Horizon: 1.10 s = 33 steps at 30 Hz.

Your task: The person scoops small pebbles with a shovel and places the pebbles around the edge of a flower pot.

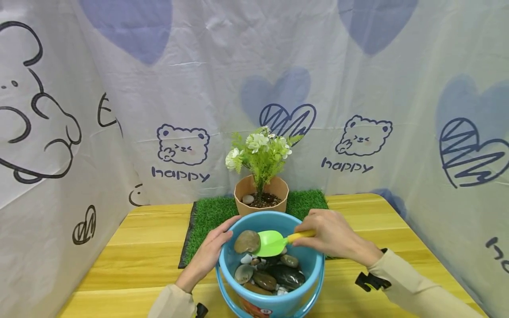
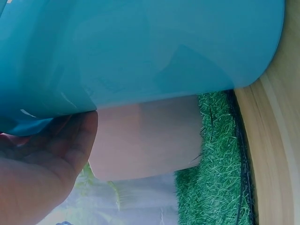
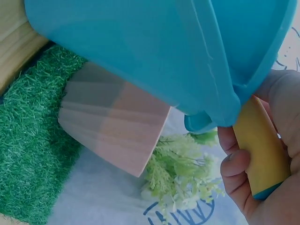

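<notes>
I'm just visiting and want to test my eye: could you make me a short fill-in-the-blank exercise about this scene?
The right hand holds the shovel by its ____ handle.
The left hand touches the ____ bucket.
The plant pot stands on a ____ mat.
Under both small bear faces on the back cloth is the word ____.

Missing words: yellow; blue; green; happy.

The place looked like a small makeshift booth, in what sort of building one could not tell, with creased pale cloth (image 1: 222, 66) printed with hearts (image 1: 129, 26), cartoon bears (image 1: 183, 144) and "happy" (image 1: 180, 174) hung around three sides of a wood-grain table (image 1: 159, 229).
</notes>
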Motion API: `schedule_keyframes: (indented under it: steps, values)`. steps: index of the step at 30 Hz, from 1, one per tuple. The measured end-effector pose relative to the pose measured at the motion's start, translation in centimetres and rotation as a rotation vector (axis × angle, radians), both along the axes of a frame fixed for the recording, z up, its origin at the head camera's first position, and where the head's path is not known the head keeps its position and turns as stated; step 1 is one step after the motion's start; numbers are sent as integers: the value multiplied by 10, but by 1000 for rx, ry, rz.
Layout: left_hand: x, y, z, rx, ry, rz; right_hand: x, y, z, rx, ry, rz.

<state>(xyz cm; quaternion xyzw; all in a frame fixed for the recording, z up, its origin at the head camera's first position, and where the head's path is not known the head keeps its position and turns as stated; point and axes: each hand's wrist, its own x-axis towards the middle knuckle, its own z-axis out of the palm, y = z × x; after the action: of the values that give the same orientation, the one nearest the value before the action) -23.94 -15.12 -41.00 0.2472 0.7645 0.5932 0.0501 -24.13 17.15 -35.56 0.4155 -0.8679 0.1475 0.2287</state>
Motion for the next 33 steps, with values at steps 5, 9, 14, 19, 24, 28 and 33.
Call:
schedule_keyframes:
  steps: [5, 9, 14, 19, 24, 28, 33]
  values:
    - [1, 0, 1, 5, -3, -3, 1, 4, 3, -18, -7, -12]
    - [0, -1, 1, 12, -21, -6, 3, 7, 5, -33, -15, -16]
    - [1, -2, 1, 17, -41, -4, 2, 11, 8, -32, -15, -35]
    - [1, 0, 3, 19, -43, -19, 2, 18, 9, -23, -3, -71]
    - [3, 0, 2, -3, -38, -2, 2, 21, 12, -34, 12, -89]
    - [4, 1, 1, -19, -35, 20, 2, 22, 15, -46, 13, -97]
    - [3, 1, 0, -32, -13, 36, -2, 23, 22, -62, 29, -94]
